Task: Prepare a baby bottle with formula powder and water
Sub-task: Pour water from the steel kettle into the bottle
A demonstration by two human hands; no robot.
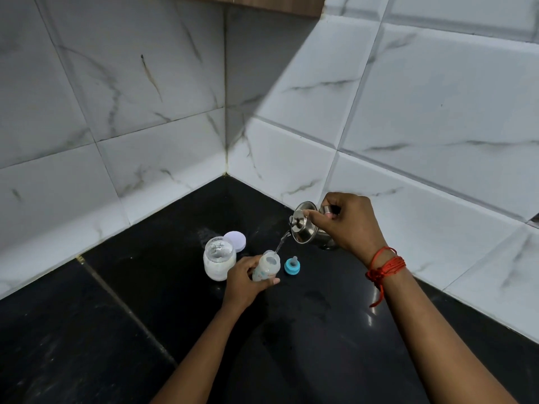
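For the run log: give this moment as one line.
step: pouring water | right hand: tilts steel kettle | left hand: holds open baby bottle | blue nipple cap: off, on counter | formula jar: open

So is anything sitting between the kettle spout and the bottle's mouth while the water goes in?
Nothing visible. The steel kettle in the right hand is tilted, and its water stream falls straight into the open baby bottle held by the left hand. The blue nipple cap lies off to the side on the counter.
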